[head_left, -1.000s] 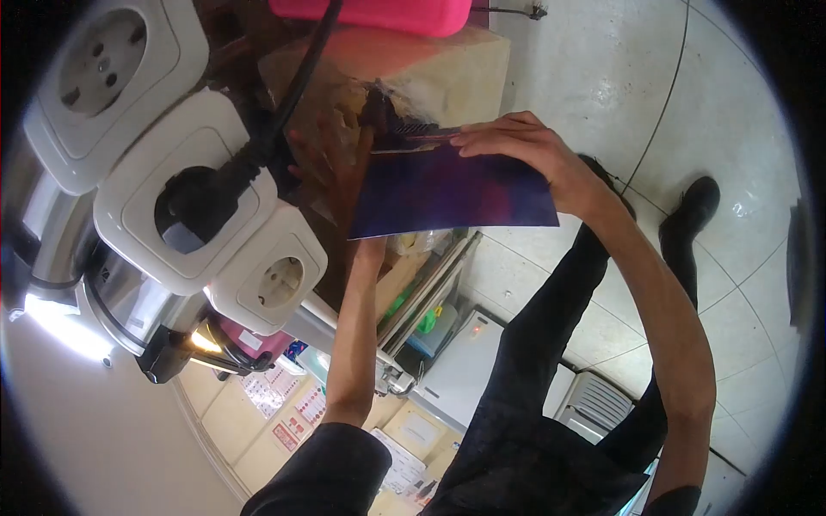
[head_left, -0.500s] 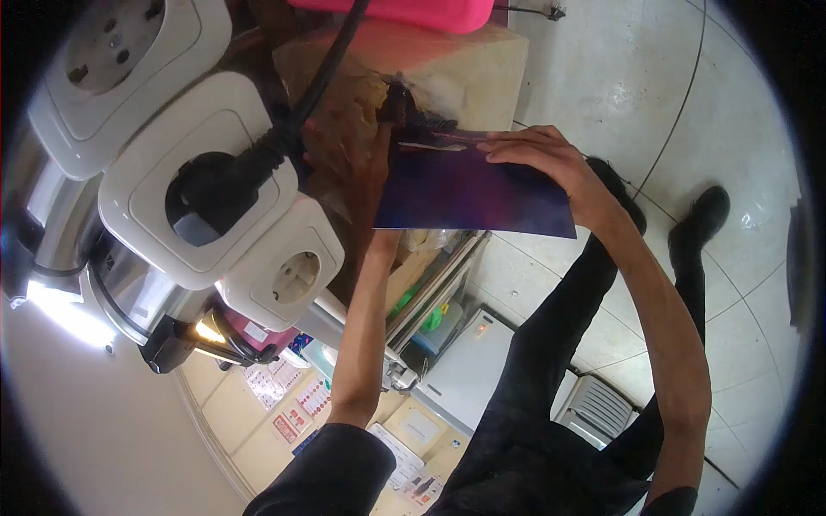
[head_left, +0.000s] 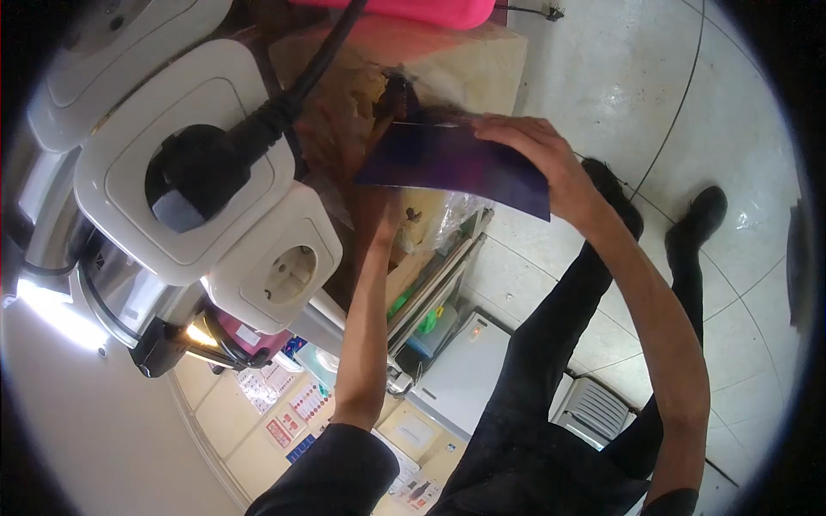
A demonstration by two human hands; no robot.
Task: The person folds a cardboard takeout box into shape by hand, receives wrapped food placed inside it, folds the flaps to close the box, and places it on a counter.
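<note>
My right hand [head_left: 538,150] grips the upper right edge of a glossy dark purple sheet [head_left: 465,168], which looks stiff and bends slightly. The sheet hangs tilted in front of a cardboard box with clear plastic at its opening. My left hand [head_left: 379,215] reaches up behind the sheet's left end, close to the crumpled plastic [head_left: 443,224]. Its fingers are hidden by the sheet and the shade, so what it touches does not show.
White wall sockets [head_left: 288,275] fill the left, one with a black plug [head_left: 206,172] and cord. A pink container [head_left: 413,10] sits on the cardboard box [head_left: 482,69]. Below are a white cabinet [head_left: 469,370] and a grey step-like object [head_left: 595,411] on the tiled floor [head_left: 731,112].
The purple sheet has shifted left and up and tilted, baring more plastic beneath it. My right hand moved slightly left and up with it. The sockets shift slightly in view.
</note>
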